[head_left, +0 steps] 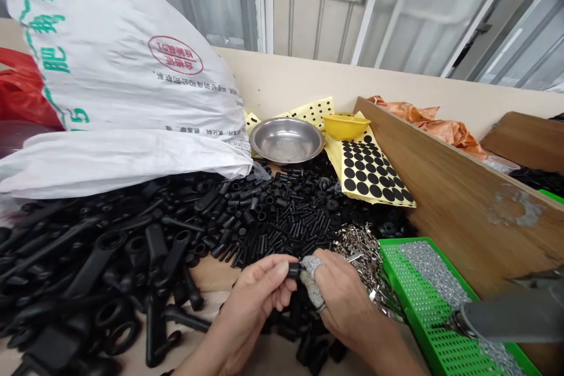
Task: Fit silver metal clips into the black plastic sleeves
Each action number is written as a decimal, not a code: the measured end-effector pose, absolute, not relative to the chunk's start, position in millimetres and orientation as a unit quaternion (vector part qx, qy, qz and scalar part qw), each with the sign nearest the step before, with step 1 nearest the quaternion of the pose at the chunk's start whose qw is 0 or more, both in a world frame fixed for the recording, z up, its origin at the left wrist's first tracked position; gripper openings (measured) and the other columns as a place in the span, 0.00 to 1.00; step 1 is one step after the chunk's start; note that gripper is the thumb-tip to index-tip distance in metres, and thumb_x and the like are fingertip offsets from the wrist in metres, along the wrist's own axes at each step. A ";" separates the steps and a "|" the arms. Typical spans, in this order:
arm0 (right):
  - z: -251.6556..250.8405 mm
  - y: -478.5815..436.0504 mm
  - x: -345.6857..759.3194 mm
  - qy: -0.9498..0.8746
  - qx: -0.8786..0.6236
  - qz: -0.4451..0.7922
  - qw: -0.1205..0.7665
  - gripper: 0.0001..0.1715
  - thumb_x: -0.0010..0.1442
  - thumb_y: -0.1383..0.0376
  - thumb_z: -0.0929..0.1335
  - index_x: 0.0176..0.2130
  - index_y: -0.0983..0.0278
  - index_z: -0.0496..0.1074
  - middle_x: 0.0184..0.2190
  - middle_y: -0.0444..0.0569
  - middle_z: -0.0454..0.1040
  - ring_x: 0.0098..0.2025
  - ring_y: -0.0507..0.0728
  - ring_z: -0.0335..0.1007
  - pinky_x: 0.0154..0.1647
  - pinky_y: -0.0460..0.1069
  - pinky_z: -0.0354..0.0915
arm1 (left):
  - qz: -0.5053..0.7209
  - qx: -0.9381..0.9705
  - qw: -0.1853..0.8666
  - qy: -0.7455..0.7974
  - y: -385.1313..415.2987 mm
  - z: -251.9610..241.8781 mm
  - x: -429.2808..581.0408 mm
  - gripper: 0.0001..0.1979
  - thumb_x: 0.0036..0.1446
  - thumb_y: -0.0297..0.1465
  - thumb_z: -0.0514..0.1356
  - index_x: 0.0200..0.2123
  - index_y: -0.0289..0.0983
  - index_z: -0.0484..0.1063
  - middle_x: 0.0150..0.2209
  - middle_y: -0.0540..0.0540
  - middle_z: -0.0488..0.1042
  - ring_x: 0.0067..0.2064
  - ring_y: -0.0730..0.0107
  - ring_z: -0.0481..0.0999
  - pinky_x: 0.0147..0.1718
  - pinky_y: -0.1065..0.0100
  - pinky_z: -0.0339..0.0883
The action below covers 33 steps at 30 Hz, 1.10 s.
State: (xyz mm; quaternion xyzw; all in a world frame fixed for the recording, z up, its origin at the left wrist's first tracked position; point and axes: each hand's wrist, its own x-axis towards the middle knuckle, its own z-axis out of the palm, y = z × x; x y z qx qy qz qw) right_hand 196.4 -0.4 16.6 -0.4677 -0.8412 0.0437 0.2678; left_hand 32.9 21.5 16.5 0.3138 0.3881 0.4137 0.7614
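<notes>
A small black cylindrical part (294, 271) is pinched at the fingertips of the left hand (258, 296), low in the middle of the view; it is met by the right hand (341, 299), whose forefinger is covered by a grey mesh sleeve (312, 277) (thumb hidden); black plastic parts (145, 241) are heaped about them; a green perforated tray (408, 296) is seen to the right, a steel dish (286, 140) beyond.

Both forearms come in from the bottom edge and the hands meet low at centre. The left hand (259, 291) is curled, thumb and fingertips pinched together. The right hand (339, 296) shows its back, knuckles up, its forefinger wrapped in a grey mesh sleeve (312, 273), touching the left fingertips.
</notes>
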 end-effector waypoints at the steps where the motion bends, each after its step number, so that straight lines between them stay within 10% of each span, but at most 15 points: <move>1: 17.5 -2.1 196.7 -0.839 -0.472 0.068 0.264 0.11 0.55 0.77 0.55 0.28 0.64 0.59 0.28 0.51 0.65 0.31 0.57 0.58 0.33 0.52 0.58 | 0.412 0.331 0.753 0.393 20.5 14.6 32.9 0.15 0.46 0.37 0.67 0.34 0.32 0.75 0.21 0.50 0.73 0.20 0.81 0.64 0.20 0.79 0.57; 14: 5.1 -20.6 195.1 -0.689 -0.550 0.363 0.301 0.12 0.62 0.67 0.54 0.28 0.61 0.58 0.29 0.46 0.65 0.34 0.55 0.62 0.34 0.48 0.58 | 0.385 0.769 0.369 0.352 6.5 19.3 16.1 0.12 0.58 0.26 0.53 0.42 0.41 0.71 0.37 0.48 0.75 0.36 0.68 0.74 0.35 0.73 0.64; 25: 1.5 -13.3 191.5 -0.865 -0.430 0.008 0.258 0.08 0.51 0.74 0.57 0.27 0.64 0.61 0.26 0.51 0.63 0.28 0.57 0.56 0.29 0.50 0.53 | 0.345 0.451 0.693 0.444 6.6 5.1 20.9 0.17 0.48 0.41 0.63 0.34 0.33 0.74 0.20 0.50 0.72 0.19 0.77 0.65 0.18 0.76 0.56; 33: 5.1 -17.7 189.8 -0.843 -0.440 0.132 0.280 0.08 0.53 0.73 0.56 0.28 0.62 0.59 0.26 0.48 0.63 0.29 0.56 0.58 0.30 0.50 0.55 | 0.371 0.365 0.728 0.446 -0.6 11.8 23.4 0.16 0.47 0.40 0.64 0.34 0.33 0.74 0.20 0.50 0.73 0.19 0.79 0.64 0.19 0.78 0.55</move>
